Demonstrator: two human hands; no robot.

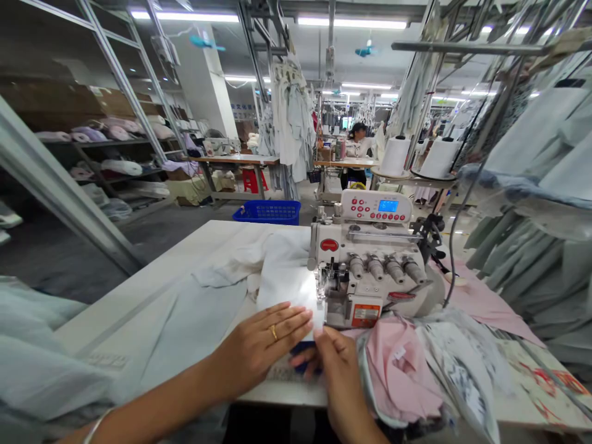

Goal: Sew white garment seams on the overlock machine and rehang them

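A piece of pale white fabric point(280, 280) lies under the lit needle area of an overlock sewing machine point(340, 237). My left hand point(266, 339), with a ring on one finger, rests flat on this fabric with its fingers stretched out, just left of the presser foot. At the fabric's near edge, my right hand point(340, 367) pinches it between thumb and fingers, in front of the machine. Its fingertips are partly hidden under the cloth. More pale fabric point(197, 330) spreads over the white table point(134, 302) to the left.
A bin with pink cloth point(400, 370) stands right of my right hand. White thread cones point(393, 157) stand behind the machine. A blue basket point(268, 211) sits beyond the table. Pale garments hang on the right. Farther back, a person point(358, 148) sits at another table.
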